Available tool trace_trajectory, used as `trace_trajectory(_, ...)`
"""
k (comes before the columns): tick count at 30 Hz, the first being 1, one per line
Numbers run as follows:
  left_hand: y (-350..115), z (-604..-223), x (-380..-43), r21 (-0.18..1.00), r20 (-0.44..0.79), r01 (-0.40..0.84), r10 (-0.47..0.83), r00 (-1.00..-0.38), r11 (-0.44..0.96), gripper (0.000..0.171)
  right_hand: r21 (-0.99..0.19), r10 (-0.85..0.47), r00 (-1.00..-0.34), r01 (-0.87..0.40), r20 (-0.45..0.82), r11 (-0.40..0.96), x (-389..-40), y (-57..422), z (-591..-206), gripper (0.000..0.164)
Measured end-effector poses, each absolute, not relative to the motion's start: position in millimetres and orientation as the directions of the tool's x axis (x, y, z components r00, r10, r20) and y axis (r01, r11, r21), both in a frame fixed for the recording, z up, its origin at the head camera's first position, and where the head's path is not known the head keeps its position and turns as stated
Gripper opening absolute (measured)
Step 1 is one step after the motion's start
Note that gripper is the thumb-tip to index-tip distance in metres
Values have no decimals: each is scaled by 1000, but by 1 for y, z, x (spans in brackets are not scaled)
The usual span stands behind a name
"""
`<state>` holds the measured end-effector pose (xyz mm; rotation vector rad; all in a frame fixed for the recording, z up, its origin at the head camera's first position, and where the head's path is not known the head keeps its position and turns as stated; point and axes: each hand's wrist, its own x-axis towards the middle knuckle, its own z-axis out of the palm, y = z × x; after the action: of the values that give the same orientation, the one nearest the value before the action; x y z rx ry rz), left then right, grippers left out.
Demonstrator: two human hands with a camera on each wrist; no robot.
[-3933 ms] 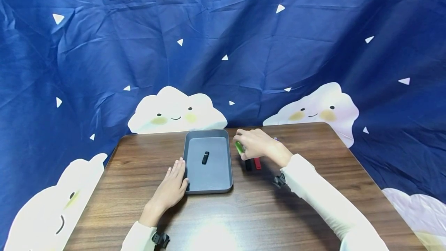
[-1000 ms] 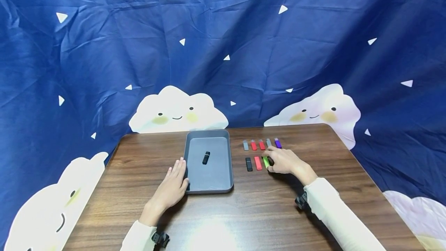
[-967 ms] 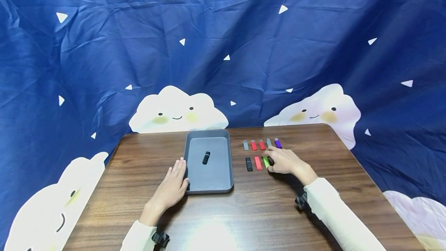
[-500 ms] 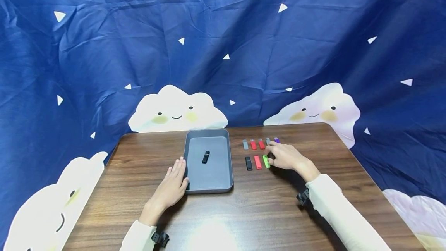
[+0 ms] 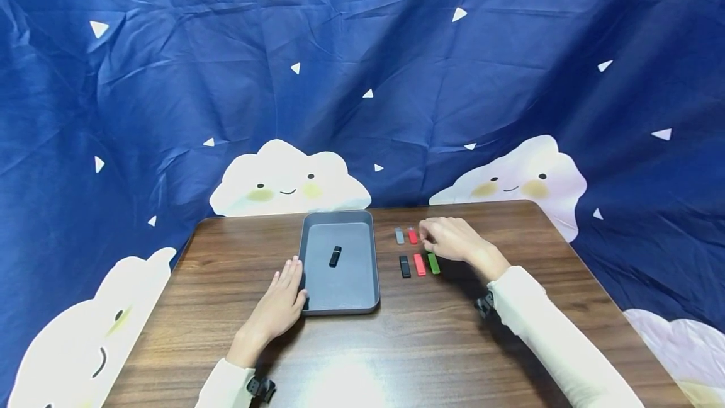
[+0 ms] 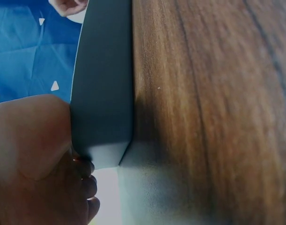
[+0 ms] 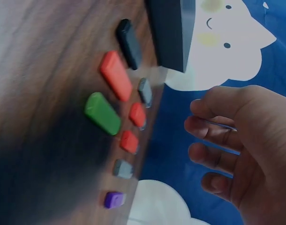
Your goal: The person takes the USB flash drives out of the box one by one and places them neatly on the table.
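Observation:
My left hand lies with straight fingers along the left side of a grey tray, its fingers at the tray wall in the left wrist view. Inside the tray is a black USB stick. Above the table, my right hand has loosely bent fingers with nothing between them in the right wrist view. A green USB stick lies below it, at the end of a front row with a red USB stick and a second black USB stick.
Behind runs a row of smaller sticks: a grey one, a red one, then another red one, another grey one and a purple one. My right hand covers the last ones in the head view. A blue curtain hangs behind the table.
My right hand held the green USB stick near the tray, set it beside the red one and let go. Since then it has lifted and shifted left. My left hand has stayed put.

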<state>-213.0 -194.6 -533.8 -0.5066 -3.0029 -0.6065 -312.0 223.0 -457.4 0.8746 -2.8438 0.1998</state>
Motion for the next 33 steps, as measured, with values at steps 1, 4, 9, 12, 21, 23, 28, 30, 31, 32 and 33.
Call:
trace_trajectory(1, -194, -534, -213, 369, 100, 323, 308, -946, 871, 66, -77, -549, -814, -570, 190, 818, -313, 220, -455, 20)
trace_trajectory(4, -194, -533, -213, 365, 101, 323, 308, -946, 873, 65, -76, -556, -812, -575, 178, 815, -316, 211, -449, 19)
trace_trajectory(9, -194, -533, -212, 361, 107, 326, 308, -945, 874, 65, -85, -571, -802, -590, 176, 803, -321, 195, -443, 16)
trace_trajectory(12, -194, -533, -211, 362, 126, 337, 312, -942, 869, 64, -91, -581, -795, -600, 173, 795, -323, 185, -440, 13)
trace_trajectory(21, -193, -534, -211, 339, 171, 362, 322, -931, 868, 62, -123, -596, -788, -614, 156, 780, -326, 157, -430, 6)
trace_trajectory(23, -193, -535, -211, 334, 171, 363, 323, -931, 870, 63, -131, -599, -785, -618, 155, 775, -326, 152, -428, 6)
trace_trajectory(28, -195, -539, -214, 314, 175, 369, 328, -928, 875, 65, -153, -615, -774, -632, 146, 759, -329, 142, -429, 5)
trace_trajectory(30, -195, -540, -214, 301, 171, 370, 332, -928, 879, 65, -158, -618, -773, -635, 144, 757, -331, 139, -431, 5)
trace_trajectory(31, -194, -540, -214, 303, 169, 369, 331, -928, 879, 65, -162, -619, -772, -635, 142, 755, -332, 137, -431, 5)
trace_trajectory(32, -194, -539, -214, 304, 167, 368, 331, -929, 879, 65, -165, -618, -774, -633, 138, 756, -332, 135, -432, 5)
trace_trajectory(33, -193, -538, -214, 311, 171, 371, 332, -928, 875, 65, -166, -618, -774, -633, 138, 756, -333, 133, -432, 5)
